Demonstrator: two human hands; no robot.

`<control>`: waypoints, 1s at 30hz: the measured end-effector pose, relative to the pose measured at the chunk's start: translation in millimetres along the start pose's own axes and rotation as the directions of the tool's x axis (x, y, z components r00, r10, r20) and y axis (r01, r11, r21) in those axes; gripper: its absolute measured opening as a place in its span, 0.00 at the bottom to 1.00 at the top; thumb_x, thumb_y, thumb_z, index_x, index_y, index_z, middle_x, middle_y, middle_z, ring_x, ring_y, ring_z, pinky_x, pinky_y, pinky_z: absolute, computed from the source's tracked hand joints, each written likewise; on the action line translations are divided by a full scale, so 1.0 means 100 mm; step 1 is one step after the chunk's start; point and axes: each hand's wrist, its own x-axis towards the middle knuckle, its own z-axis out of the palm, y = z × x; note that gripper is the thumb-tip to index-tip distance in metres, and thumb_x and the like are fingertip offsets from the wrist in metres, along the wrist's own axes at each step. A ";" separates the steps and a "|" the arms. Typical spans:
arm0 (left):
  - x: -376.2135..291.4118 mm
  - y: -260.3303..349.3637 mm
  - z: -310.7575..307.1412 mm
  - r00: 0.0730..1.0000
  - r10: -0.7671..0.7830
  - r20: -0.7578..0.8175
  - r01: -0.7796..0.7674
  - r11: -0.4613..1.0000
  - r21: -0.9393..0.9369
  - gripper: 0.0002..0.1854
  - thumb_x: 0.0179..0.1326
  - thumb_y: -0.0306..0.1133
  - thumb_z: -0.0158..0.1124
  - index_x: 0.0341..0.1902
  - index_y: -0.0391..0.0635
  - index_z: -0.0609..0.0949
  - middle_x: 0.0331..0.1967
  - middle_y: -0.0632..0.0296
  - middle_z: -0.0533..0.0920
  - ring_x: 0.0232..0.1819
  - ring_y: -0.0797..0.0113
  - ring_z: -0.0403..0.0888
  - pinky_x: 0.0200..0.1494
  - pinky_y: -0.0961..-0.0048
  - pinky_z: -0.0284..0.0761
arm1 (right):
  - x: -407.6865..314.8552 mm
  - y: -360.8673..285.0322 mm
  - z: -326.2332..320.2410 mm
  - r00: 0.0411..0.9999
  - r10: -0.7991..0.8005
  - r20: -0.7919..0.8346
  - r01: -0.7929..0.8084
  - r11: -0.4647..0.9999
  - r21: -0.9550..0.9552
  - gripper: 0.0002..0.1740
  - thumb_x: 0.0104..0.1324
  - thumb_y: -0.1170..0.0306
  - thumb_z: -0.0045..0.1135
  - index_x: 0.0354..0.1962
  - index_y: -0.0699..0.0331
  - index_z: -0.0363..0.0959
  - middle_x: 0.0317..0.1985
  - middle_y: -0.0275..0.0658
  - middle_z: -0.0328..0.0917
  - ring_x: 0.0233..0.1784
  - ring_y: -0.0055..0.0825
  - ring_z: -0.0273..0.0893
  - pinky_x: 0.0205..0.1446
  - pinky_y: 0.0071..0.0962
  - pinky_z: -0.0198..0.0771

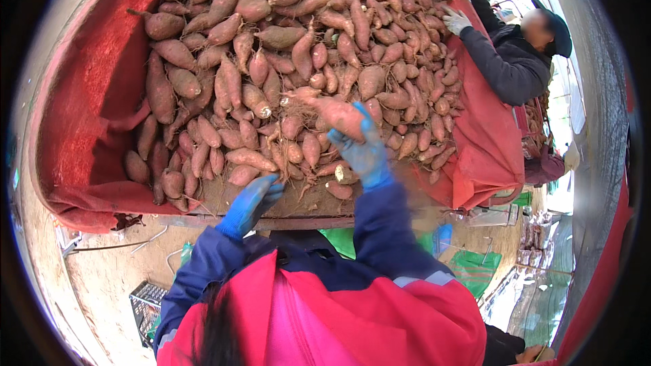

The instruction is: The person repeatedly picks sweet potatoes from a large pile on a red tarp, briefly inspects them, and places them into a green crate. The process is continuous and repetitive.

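Note:
My right hand [360, 155], in a blue work glove, grips a large sweet potato [339, 116] by its near end. The root is lifted over a big heap of sweet potatoes [277, 38], its thin rooty end pointing left. My left hand [252, 206], gloved in blue too, is low at the near edge of the heap with its fingers slightly bent. Nothing shows in it, though its palm is partly hidden. Close by it lie a small sweet potato [243, 175] and a longer one [252, 159]. A sweet potato with a pale cut end [346, 175] rests below my right wrist.
Red cloth [76, 127] lines the sides of the raised bed holding the heap. A person [508, 56] in dark clothes and light gloves reaches over the right side. A black plastic crate [145, 305] stands on the ground at left, and green sacks [475, 269] lie at right.

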 end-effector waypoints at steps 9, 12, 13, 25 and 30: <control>0.70 0.40 0.93 0.966 0.246 -0.078 -0.241 0.968 0.067 0.29 0.69 0.41 0.61 0.68 0.44 0.64 0.60 0.56 0.74 0.60 0.61 0.74 0.62 0.62 0.73 | -0.61 0.69 0.36 0.916 0.400 0.015 -0.359 0.837 -0.412 0.26 0.68 0.49 0.59 0.52 0.61 0.71 0.36 0.31 0.76 0.31 0.17 0.74 0.31 0.19 0.71; 0.57 0.39 1.00 0.986 0.154 0.059 -0.153 0.988 -0.023 0.33 0.67 0.39 0.63 0.71 0.43 0.62 0.62 0.54 0.72 0.60 0.60 0.75 0.63 0.63 0.72 | -0.73 0.76 0.27 0.871 0.492 0.010 -0.458 0.818 -0.349 0.27 0.63 0.45 0.63 0.43 0.58 0.71 0.22 0.29 0.71 0.17 0.16 0.66 0.19 0.18 0.62; 0.54 0.40 1.00 0.988 0.109 0.111 -0.104 0.993 -0.057 0.35 0.66 0.39 0.64 0.71 0.43 0.61 0.63 0.54 0.72 0.61 0.59 0.75 0.63 0.63 0.72 | -0.74 0.78 0.22 0.865 0.497 -0.067 -0.481 0.784 -0.393 0.27 0.63 0.45 0.64 0.43 0.59 0.71 0.22 0.29 0.70 0.17 0.16 0.66 0.19 0.18 0.61; 0.93 0.60 0.88 0.725 0.661 0.194 -0.056 -0.223 0.973 0.40 0.54 0.33 0.73 0.69 0.40 0.64 0.59 0.54 0.75 0.58 0.63 0.74 0.59 0.65 0.73 | -0.68 0.60 -0.07 0.977 0.210 -0.035 0.001 -0.167 -0.986 0.20 0.68 0.49 0.52 0.39 0.57 0.80 0.35 0.48 0.83 0.40 0.45 0.82 0.45 0.42 0.75; 0.87 0.88 0.83 0.713 0.693 0.108 -0.418 0.296 0.859 0.41 0.48 0.35 0.76 0.67 0.37 0.69 0.59 0.52 0.76 0.60 0.61 0.73 0.62 0.65 0.70 | -0.53 0.39 -0.04 0.956 0.184 -0.229 -0.291 0.488 -0.823 0.12 0.68 0.70 0.59 0.47 0.64 0.75 0.43 0.34 0.81 0.42 0.24 0.78 0.47 0.28 0.76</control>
